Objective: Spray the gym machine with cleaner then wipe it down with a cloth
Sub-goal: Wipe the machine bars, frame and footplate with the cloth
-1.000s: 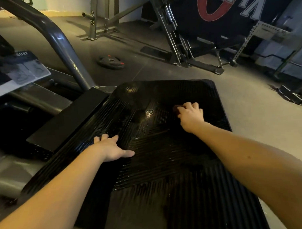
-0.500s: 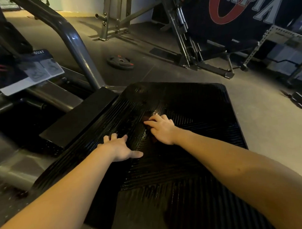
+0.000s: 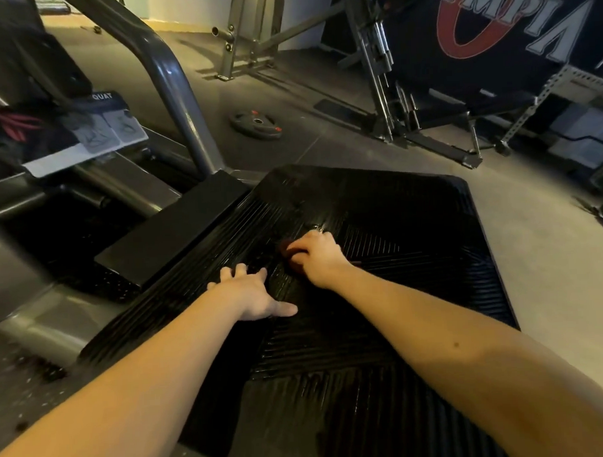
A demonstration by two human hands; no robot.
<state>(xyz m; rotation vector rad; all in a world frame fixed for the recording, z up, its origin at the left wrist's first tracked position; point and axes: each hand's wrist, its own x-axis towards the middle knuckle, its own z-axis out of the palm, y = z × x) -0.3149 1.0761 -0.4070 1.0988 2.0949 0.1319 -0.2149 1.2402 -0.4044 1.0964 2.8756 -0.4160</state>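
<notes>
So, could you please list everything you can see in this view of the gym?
foot platform: one, black, ribbed, centre.
cloth: one, dark reddish, mostly hidden, mid-platform.
weight plate: one, black with red marks, floor beyond platform.
instruction placard: one, white and dark, upper left.
frame tube: one, grey, left of platform.
banner: one, dark, red and white lettering, top right.
left hand: one, flat on platform, fingers spread.
right hand: one, fingers curled on cloth.

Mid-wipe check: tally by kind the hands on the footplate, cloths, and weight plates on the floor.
Hands on the footplate: 2 (left hand, right hand)
Cloth: 1, under the right hand
Weight plate on the floor: 1
Total: 4
</notes>
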